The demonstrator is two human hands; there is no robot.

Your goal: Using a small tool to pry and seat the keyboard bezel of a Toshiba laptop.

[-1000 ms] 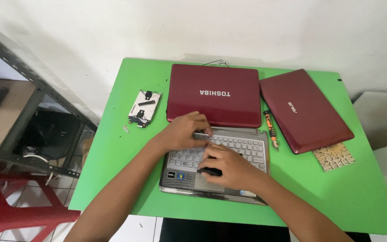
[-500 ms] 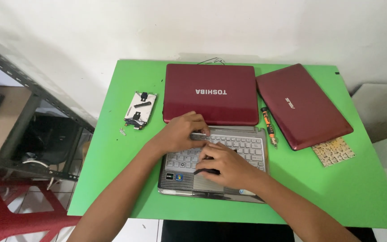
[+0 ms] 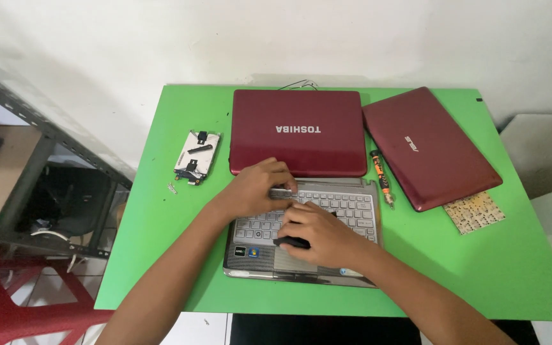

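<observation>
While the green table (image 3: 161, 255) is filled at centre by an opened maroon laptop (image 3: 301, 211), its keyboard (image 3: 346, 207) is pressed by the left hand (image 3: 253, 188), fingers curled on a silver strip (image 3: 282, 193); a small dark tool (image 3: 291, 242) is pinched in the right hand (image 3: 324, 236). Little has been shifted since earlier. Bare green is left toward the near right edge.

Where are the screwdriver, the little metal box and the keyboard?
screwdriver (image 3: 381, 179), head view, middle of its handle
metal box (image 3: 197, 156), head view, its flat top
keyboard (image 3: 352, 207), head view, bare keys at right
</observation>
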